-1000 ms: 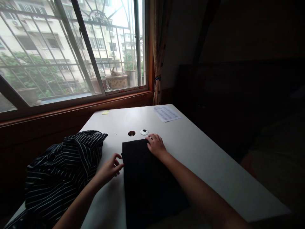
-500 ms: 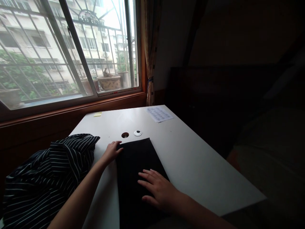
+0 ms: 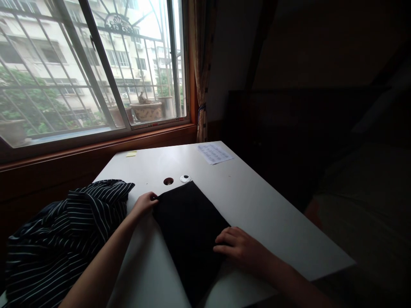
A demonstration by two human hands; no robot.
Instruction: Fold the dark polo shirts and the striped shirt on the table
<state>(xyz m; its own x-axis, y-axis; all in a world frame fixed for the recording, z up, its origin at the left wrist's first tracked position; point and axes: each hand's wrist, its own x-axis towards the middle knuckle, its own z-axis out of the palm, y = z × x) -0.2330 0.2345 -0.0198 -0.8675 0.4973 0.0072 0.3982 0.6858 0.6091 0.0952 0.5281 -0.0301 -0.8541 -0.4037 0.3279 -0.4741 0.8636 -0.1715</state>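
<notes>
A folded black cloth (image 3: 189,222) lies on the white table (image 3: 257,205), turned at an angle. My left hand (image 3: 144,204) is closed on the cloth's far left corner. My right hand (image 3: 239,248) grips its right edge with curled fingers. A crumpled dark garment with white stripes (image 3: 64,231) is heaped just left of my left arm.
A round cable hole (image 3: 168,181) and its white cap (image 3: 185,178) sit beyond the cloth. A printed sheet (image 3: 214,153) and a yellow sticky note (image 3: 131,153) lie near the far edge. A barred window fills the wall on the left; the right side is dark.
The black cloth has swung round from straight to slanted. My right hand slid from the cloth's top to its right edge and closed. My left hand closed on the far corner.
</notes>
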